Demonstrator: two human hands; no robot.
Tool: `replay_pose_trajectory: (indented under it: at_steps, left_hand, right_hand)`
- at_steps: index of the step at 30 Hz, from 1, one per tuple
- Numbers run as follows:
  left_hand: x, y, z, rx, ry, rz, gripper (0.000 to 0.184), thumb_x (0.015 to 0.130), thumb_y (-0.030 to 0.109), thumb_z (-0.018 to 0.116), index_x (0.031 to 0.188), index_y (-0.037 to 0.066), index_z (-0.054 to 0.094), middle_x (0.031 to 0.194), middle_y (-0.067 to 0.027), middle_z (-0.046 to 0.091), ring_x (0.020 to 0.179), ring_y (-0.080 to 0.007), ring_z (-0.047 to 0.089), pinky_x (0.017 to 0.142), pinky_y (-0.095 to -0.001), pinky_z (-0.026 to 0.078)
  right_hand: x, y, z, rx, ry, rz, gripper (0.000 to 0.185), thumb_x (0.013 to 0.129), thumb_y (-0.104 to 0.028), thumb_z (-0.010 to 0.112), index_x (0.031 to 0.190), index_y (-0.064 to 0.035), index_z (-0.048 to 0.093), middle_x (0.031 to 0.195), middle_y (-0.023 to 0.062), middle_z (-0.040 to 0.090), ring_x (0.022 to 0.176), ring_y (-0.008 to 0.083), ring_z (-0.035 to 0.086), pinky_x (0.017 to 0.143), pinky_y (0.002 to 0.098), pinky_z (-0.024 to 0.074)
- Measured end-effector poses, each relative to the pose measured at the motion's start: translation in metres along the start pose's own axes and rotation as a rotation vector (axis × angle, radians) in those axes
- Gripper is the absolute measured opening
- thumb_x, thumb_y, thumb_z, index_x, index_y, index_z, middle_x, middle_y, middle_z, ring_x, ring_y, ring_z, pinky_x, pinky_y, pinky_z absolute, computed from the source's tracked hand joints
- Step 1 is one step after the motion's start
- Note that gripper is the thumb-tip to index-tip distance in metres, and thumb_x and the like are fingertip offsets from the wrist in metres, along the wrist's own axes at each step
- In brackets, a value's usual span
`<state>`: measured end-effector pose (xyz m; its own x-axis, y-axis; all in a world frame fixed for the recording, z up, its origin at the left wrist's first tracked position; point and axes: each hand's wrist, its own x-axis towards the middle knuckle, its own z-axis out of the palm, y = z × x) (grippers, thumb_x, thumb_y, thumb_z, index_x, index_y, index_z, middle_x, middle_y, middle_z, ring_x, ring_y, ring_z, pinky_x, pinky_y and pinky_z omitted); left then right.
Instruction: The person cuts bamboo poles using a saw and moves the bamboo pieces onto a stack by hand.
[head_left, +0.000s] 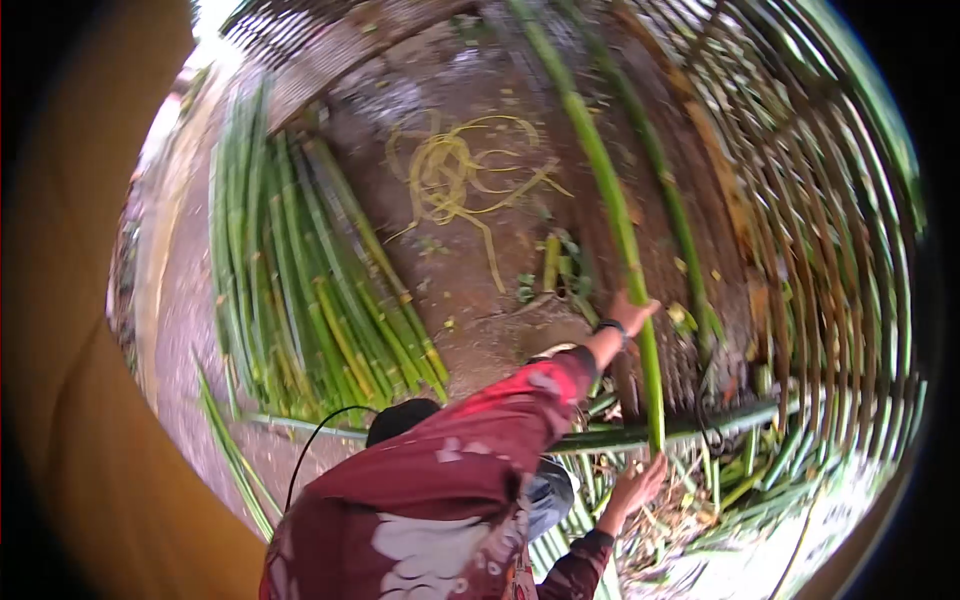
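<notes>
A long green bamboo pole [604,180] runs from the top of the view down to my hands. My left hand [630,312], with a dark band at the wrist, is closed around its lower part. My right hand [636,487] is at the pole's near end, palm turned up and fingers stretched out, close to or touching the end. A second, darker green pole [676,215] lies to the right on brown slats. Beneath the held pole, a thick green pole [680,430] lies crosswise.
Many cut green poles [290,290] lie side by side at the left. Tangled yellow strips [445,170] lie on the dirt floor. A slatted wall [810,220] curves along the right side. Leaves and cut scraps [740,490] are at the lower right.
</notes>
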<state>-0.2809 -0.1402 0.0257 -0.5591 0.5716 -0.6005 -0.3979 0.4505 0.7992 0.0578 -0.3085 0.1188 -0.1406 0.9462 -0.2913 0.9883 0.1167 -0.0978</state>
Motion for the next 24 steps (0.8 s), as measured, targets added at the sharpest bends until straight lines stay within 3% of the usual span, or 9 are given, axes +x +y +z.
replay_pose_trajectory:
  at_steps: [2, 4, 8, 12, 14, 18, 20, 23, 24]
  left_hand:
    - [0.024, -0.001, 0.018, 0.213, 0.320, -0.182, 0.064, 0.074, 0.040, 0.088, 0.114, -0.005, 0.065, 0.112, -0.0248, 0.072, 0.107, -0.0361, 0.070, 0.095, -0.0448, 0.055]
    - [0.042, -0.021, 0.010, 0.177, 0.198, -0.272, 0.064, 0.076, 0.036, 0.087, 0.119, -0.005, 0.064, 0.111, -0.0265, 0.072, 0.109, -0.0393, 0.070, 0.096, -0.0446, 0.054]
    - [-0.005, 0.005, -0.023, -0.282, 0.006, -0.196, 0.020, 0.074, 0.007, 0.080, 0.084, -0.003, 0.066, 0.072, -0.0144, 0.069, 0.059, -0.0259, 0.067, 0.054, -0.0411, 0.054]
    - [-0.076, -0.001, -0.037, -0.160, -0.222, -0.438, 0.019, 0.068, 0.012, 0.079, 0.080, -0.002, 0.074, 0.086, -0.0142, 0.074, 0.080, -0.0255, 0.069, 0.076, -0.0403, 0.054]
    - [-0.127, -0.013, -0.036, -0.216, -0.169, -0.457, 0.009, 0.075, 0.007, 0.076, 0.082, 0.002, 0.073, 0.082, -0.0121, 0.073, 0.070, -0.0201, 0.066, 0.066, -0.0370, 0.053]
    - [-0.204, -0.019, -0.067, -0.391, -0.190, -0.690, 0.024, 0.077, 0.006, 0.081, 0.100, 0.005, 0.073, 0.102, -0.0089, 0.074, 0.097, -0.0207, 0.070, 0.089, -0.0374, 0.058]
    - [-0.227, -0.014, -0.094, -0.478, -0.148, -0.721, 0.021, 0.079, 0.007, 0.080, 0.099, 0.005, 0.074, 0.103, -0.0088, 0.074, 0.100, -0.0216, 0.071, 0.092, -0.0383, 0.058]
    - [-0.238, 0.036, -0.177, -0.495, -0.025, -0.659, 0.013, 0.084, 0.012, 0.078, 0.091, 0.001, 0.074, 0.095, -0.0104, 0.072, 0.091, -0.0219, 0.071, 0.083, -0.0348, 0.059]
    - [-0.217, 0.004, -0.205, -0.582, 0.032, -0.606, 0.017, 0.081, 0.013, 0.078, 0.092, 0.003, 0.071, 0.092, -0.0093, 0.070, 0.085, -0.0226, 0.070, 0.076, -0.0383, 0.058]
  right_hand:
    - [0.004, 0.021, 0.021, -0.042, -0.033, 0.076, 0.072, 0.099, -0.032, 0.067, 0.158, -0.0065, 0.034, 0.152, 0.0213, 0.048, 0.137, 0.0375, 0.051, 0.113, 0.0552, 0.0434]
    - [0.007, 0.034, 0.012, -0.169, -0.143, 0.018, 0.069, 0.100, -0.034, 0.066, 0.154, -0.0032, 0.037, 0.141, 0.0243, 0.055, 0.127, 0.0387, 0.059, 0.104, 0.0557, 0.0501]
    - [-0.011, 0.089, 0.029, -0.119, -0.210, -0.057, 0.038, 0.100, -0.028, 0.063, 0.121, 0.0011, 0.053, 0.100, 0.0262, 0.066, 0.088, 0.0421, 0.067, 0.074, 0.0526, 0.0552]
    - [-0.056, 0.125, -0.015, -0.004, -0.195, 0.123, 0.027, 0.095, -0.011, 0.063, 0.117, 0.0006, 0.053, 0.097, 0.0262, 0.066, 0.086, 0.0446, 0.068, 0.073, 0.0564, 0.0544]
    - [-0.074, 0.160, -0.034, -0.050, -0.041, 0.035, 0.027, 0.093, -0.011, 0.069, 0.114, -0.0002, 0.055, 0.095, 0.0229, 0.067, 0.084, 0.0424, 0.070, 0.070, 0.0540, 0.0570]
    - [-0.082, 0.238, -0.081, 0.198, -0.384, 0.235, 0.023, 0.092, -0.017, 0.067, 0.097, 0.0049, 0.065, 0.079, 0.0196, 0.067, 0.069, 0.0278, 0.057, 0.060, 0.0461, 0.0492]
    - [-0.074, 0.272, -0.063, -0.200, -0.314, -0.127, 0.050, 0.101, -0.042, 0.062, 0.120, 0.0039, 0.066, 0.103, 0.0279, 0.071, 0.094, 0.0448, 0.068, 0.079, 0.0530, 0.0549]
    - [-0.044, 0.287, -0.012, -0.519, -0.042, -0.624, 0.112, 0.087, -0.045, 0.081, 0.167, -0.0112, 0.010, 0.170, 0.0197, 0.015, 0.122, 0.0390, 0.061, 0.108, 0.0574, 0.0478]
    - [-0.030, 0.141, -0.066, -0.212, -0.276, -0.232, 0.029, 0.088, -0.012, 0.076, 0.109, -0.0001, 0.060, 0.094, 0.0185, 0.069, 0.085, 0.0408, 0.071, 0.072, 0.0524, 0.0582]
